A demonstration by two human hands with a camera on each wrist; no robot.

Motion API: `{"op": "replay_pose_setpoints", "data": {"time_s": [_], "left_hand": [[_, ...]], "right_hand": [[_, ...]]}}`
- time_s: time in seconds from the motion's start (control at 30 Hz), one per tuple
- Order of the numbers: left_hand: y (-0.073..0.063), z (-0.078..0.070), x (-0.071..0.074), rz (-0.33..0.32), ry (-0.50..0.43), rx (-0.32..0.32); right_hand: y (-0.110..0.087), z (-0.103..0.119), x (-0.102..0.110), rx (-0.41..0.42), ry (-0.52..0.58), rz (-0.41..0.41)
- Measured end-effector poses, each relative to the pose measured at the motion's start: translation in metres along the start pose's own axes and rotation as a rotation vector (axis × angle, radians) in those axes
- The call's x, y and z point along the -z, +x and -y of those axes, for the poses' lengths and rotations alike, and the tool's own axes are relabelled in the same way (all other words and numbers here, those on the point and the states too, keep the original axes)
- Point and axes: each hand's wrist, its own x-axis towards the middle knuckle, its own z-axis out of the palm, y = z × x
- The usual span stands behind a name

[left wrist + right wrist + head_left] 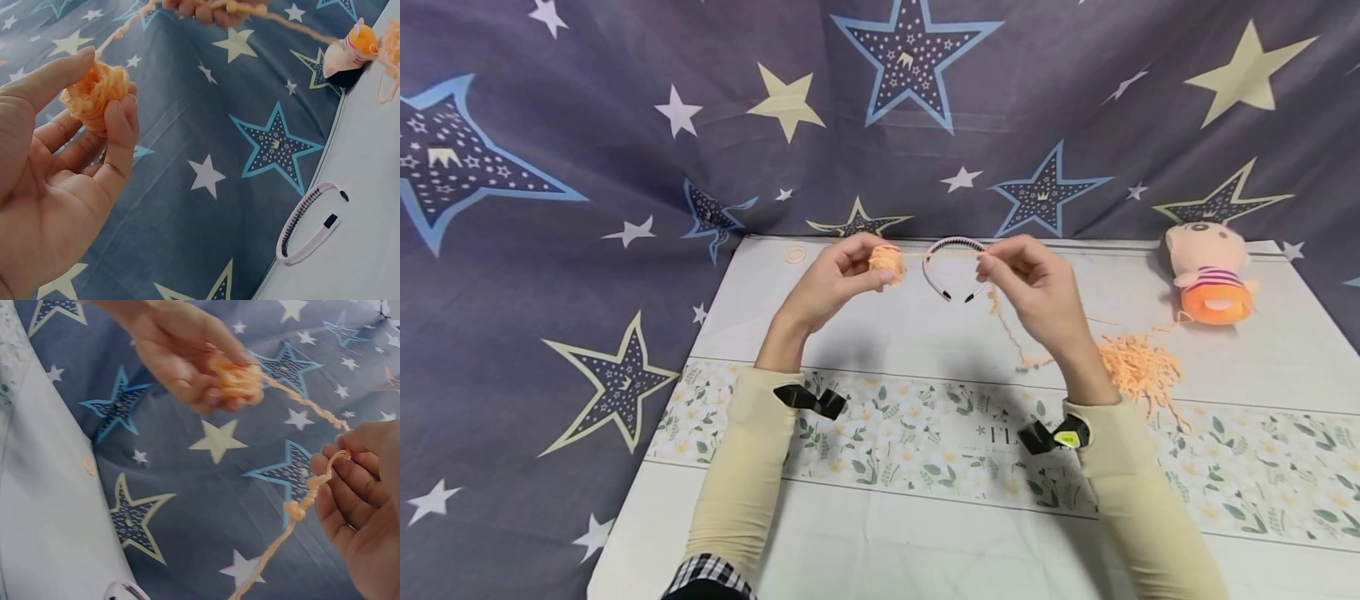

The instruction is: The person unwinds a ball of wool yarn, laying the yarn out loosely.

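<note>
My left hand (pixel 835 279) holds a small ball of orange yarn (pixel 94 100) between thumb and fingertips, above the table. From the ball a knotty strand (pixel 306 406) runs across to my right hand (pixel 1033 279), which pinches it between thumb and fingers. Past the right hand the strand hangs down and leads toward a loose heap of orange yarn (pixel 1138 367) on the table, partly behind the right wrist. A pale pink headband (pixel 931 271) with dark tips and inner teeth lies on the table behind the stretched strand.
A plush toy (pixel 1213 275) with striped top and orange bottom sits at the back right. An orange ring (pixel 794 255) lies at the back left. The white table (pixel 880 542) has a floral strip, and a star-printed curtain (pixel 625 150) hangs behind it.
</note>
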Motion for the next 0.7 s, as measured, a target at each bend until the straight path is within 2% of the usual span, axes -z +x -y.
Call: {"op": "replay_pose_setpoints", "data": {"time_s": [0.17,0.27,0.5,0.7], "left_hand": [[-0.003,0.001,0.008,-0.028,0.065,0.008],[-0.005,0.001,0.011,-0.040,0.078,0.014],[-0.005,0.002,0.014,-0.056,0.104,0.022],[-0.005,0.004,0.015,-0.063,0.063,0.019]], "right_hand": [[-0.002,0.004,0.020,0.061,0.111,-0.090],[-0.005,0.004,0.031,0.069,0.150,-0.144],[-0.015,0.004,0.051,0.046,0.125,-0.217],[-0.022,0.004,0.064,0.059,0.142,-0.262]]}}
